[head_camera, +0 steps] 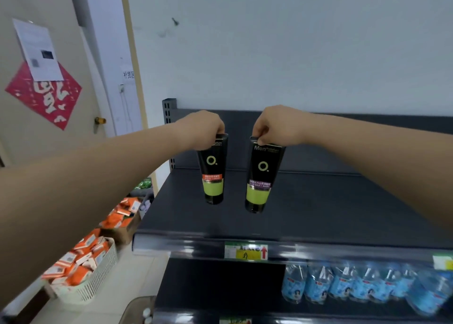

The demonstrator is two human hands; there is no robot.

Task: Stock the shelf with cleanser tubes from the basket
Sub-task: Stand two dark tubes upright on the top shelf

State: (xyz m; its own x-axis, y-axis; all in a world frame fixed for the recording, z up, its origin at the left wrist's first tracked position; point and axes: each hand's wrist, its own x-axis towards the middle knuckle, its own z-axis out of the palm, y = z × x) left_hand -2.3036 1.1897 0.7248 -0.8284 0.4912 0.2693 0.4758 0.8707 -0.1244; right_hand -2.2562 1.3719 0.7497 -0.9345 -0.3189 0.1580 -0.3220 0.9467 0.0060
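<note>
Two black cleanser tubes with green bands hang cap-down over the dark top shelf (318, 201). My left hand (201, 127) pinches the crimped top of the left tube (212, 171), which carries an orange label strip. My right hand (277, 124) pinches the top of the right tube (261, 176), which has a purple strip. Both tubes are upright, side by side and apart, with their caps at or just above the shelf surface; contact cannot be told. The supply basket for the tubes is not in view.
A price tag (246, 251) sits on the shelf's front rail. Blue water bottles (355, 284) fill the shelf below at the right. On the floor at the left stand a white basket (98, 279) and a box (122, 228) of orange packets. A door (49, 140) is at left.
</note>
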